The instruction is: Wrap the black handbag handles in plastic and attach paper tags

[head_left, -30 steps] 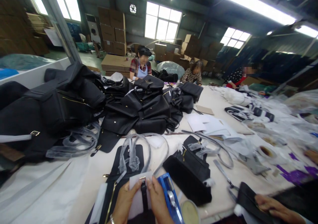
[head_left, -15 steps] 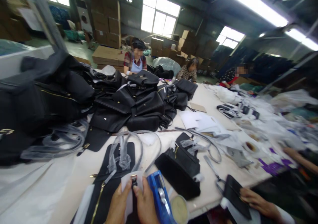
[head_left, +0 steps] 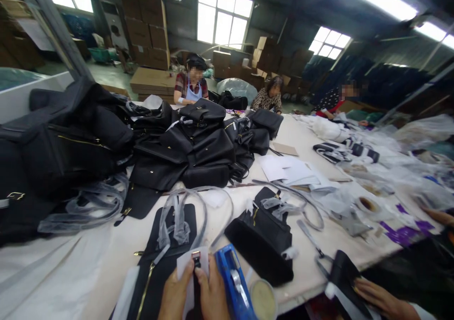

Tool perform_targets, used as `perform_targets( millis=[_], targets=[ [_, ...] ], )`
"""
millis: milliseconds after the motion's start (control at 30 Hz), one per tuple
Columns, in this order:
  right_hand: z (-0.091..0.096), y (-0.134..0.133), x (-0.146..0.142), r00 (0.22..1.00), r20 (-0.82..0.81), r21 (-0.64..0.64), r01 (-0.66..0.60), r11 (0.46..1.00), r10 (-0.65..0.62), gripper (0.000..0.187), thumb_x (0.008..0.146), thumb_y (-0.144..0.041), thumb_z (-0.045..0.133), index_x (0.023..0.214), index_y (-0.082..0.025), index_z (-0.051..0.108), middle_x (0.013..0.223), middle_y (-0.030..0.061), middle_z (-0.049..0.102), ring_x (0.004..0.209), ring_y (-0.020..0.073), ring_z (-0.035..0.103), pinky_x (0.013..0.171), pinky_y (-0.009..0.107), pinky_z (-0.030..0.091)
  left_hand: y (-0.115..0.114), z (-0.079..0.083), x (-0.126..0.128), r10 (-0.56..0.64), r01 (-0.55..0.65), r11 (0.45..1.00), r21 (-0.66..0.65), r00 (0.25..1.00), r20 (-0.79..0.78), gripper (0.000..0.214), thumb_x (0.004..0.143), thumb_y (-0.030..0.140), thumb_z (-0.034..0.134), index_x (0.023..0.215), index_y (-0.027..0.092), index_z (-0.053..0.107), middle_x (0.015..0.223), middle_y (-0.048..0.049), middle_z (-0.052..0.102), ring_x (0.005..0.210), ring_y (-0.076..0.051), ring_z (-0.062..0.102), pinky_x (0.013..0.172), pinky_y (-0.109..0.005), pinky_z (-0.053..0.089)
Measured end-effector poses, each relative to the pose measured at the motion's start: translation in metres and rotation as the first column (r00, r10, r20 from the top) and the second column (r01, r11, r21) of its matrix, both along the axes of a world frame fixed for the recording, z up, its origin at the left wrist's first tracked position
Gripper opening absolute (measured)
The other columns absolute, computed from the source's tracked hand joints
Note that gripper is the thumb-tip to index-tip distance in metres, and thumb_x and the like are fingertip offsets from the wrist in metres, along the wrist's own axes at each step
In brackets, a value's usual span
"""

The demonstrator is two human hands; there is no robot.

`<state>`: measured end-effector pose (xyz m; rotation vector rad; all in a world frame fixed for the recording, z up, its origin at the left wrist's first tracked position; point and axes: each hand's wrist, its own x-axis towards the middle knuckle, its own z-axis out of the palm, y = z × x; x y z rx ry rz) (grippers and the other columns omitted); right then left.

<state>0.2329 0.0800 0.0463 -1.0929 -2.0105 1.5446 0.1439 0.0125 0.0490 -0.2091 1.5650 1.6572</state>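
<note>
At the bottom edge my left hand [head_left: 176,295] and my right hand [head_left: 212,294] pinch a narrow black strap [head_left: 196,269] with a gold buckle end, wrapped in a white foam sheet [head_left: 183,266]. Thumbs press together on the strap. It belongs to a flat black bag [head_left: 166,258] lying in front of me, whose handles are wrapped in clear plastic [head_left: 177,220]. A blue tape dispenser [head_left: 232,282] lies just right of my right hand.
Black handbags are heaped at left [head_left: 64,145] and centre [head_left: 198,149]. Another black bag [head_left: 264,237] lies to the right, with scissors [head_left: 314,244] and a round tin [head_left: 263,301] nearby. A co-worker's hand [head_left: 379,298] holds a black piece at bottom right. Three people sit at the far end.
The camera shifted slightly; my hands slid along the strap and foam, staying pinched on it. The co-worker's hand at right moved a little.
</note>
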Motion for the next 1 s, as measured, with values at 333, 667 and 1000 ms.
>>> perform_targets(
  millis=[333,667,1000],
  targets=[
    [-0.002,0.001,0.000,0.999,0.049,0.057,-0.008,0.998,0.005,0.035,0.091,-0.034,0.048,0.122,-0.020,0.056,0.124,0.0098,0.062,0.118,0.0239,0.055,0.099,0.034,0.044,-0.001,-0.004,0.003,-0.018,0.018,1.000,0.011,0.999,-0.027,0.051,0.069,0.049,0.074,0.106,0.014,0.069,0.110,-0.0148,0.071,0.113,-0.033,0.060,0.101,-0.045,0.044],
    [0.004,0.009,0.002,0.988,0.139,0.120,-0.087,0.989,0.070,0.038,0.089,-0.040,0.051,0.123,-0.024,0.057,0.123,0.0089,0.062,0.113,0.0259,0.058,0.095,0.036,0.046,0.001,0.000,0.000,-0.042,0.044,0.997,0.071,0.999,-0.022,0.054,0.071,0.046,0.073,0.112,0.011,0.067,0.107,-0.0149,0.072,0.106,-0.032,0.064,0.095,-0.041,0.049],
    [0.026,0.040,-0.024,0.991,0.086,0.050,-0.111,0.993,0.106,0.022,0.086,-0.038,0.054,0.081,-0.021,0.066,0.077,0.0014,0.066,0.074,0.0182,0.060,0.068,0.026,0.045,0.004,0.019,0.001,-0.099,0.102,0.995,0.008,0.976,-0.196,0.051,0.074,0.047,0.066,0.110,0.011,0.068,0.104,-0.0124,0.073,0.096,-0.031,0.067,0.085,-0.038,0.052]
  ],
)
